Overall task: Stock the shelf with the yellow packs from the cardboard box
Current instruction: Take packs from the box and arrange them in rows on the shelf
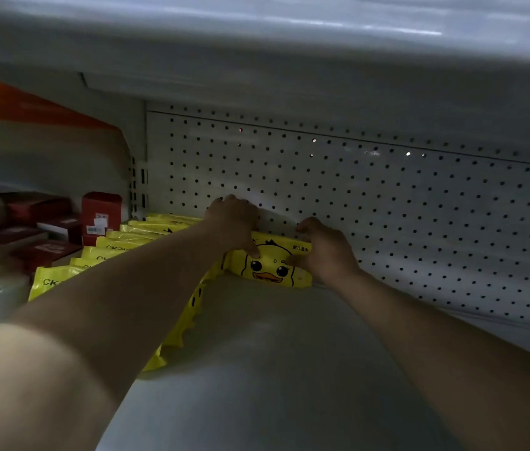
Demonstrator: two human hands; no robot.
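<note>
a: dim, greyish light under the upper shelf [257, 43]; a faint streak of glare along its underside.
b: left edge smeared with blur, red boxes [101, 213] soft. lines bow toward the edges; pegboard [387, 206] holes and the yellow pack [273, 265]'s duck print look sharp.

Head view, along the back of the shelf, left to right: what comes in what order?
In order: upright red box → row of yellow packs → left hand → duck-face pack, held by both hands → right hand → pegboard.
</note>
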